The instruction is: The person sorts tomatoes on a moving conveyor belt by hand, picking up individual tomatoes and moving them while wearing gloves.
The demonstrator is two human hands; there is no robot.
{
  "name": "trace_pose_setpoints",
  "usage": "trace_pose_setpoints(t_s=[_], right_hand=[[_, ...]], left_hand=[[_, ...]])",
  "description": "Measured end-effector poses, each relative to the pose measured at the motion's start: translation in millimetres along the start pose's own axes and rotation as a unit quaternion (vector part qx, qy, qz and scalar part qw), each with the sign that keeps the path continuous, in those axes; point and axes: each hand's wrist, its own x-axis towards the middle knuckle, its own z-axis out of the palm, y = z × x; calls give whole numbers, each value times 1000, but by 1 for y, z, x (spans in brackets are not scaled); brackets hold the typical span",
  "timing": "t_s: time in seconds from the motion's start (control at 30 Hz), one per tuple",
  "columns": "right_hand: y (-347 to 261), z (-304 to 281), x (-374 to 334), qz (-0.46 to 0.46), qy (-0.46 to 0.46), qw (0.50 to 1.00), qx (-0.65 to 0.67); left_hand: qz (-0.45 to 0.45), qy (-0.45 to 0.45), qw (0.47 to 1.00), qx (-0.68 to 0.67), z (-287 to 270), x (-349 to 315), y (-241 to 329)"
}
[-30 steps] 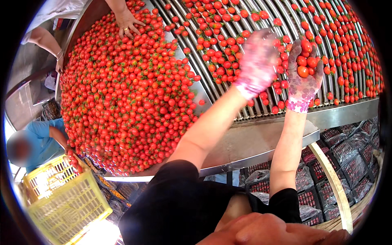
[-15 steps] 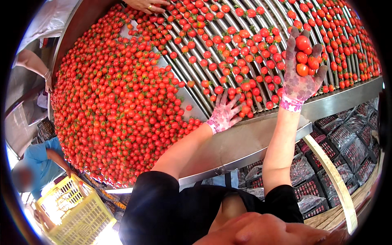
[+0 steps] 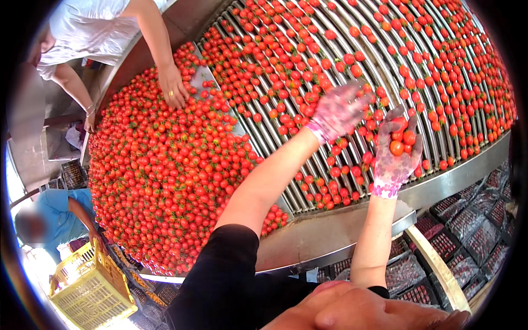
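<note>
Over the roller conveyor (image 3: 341, 49) I'm mid-sorting: left hand (image 3: 336, 113) spread loose above the cherry tomatoes (image 3: 165, 165), right hand (image 3: 397, 157) cupped around several; next, careful picking.

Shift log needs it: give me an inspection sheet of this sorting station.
Surface: metal roller bed, tomatoes spread along its bars.
Job's things: cherry tomatoes cupped in the right hand.
Clutter: dense tomato heap left of the rollers.
Hands: both gloved; left hand over the rollers, blurred.
Cables: nothing seen.
Surroundings: co-worker's hand on the heap; yellow crate; packed trays below.
</note>
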Motion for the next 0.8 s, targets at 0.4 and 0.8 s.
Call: trace_pose_setpoints(t_s=[0.4,0.8], right_hand=[[9,-11,-1,47,20,996,-73],[6,-16,-5,19,22,994,-103]], left_hand=[[-454,72,877,143,15,29,-77],[-37,-80,996,-7,23,16,26]])
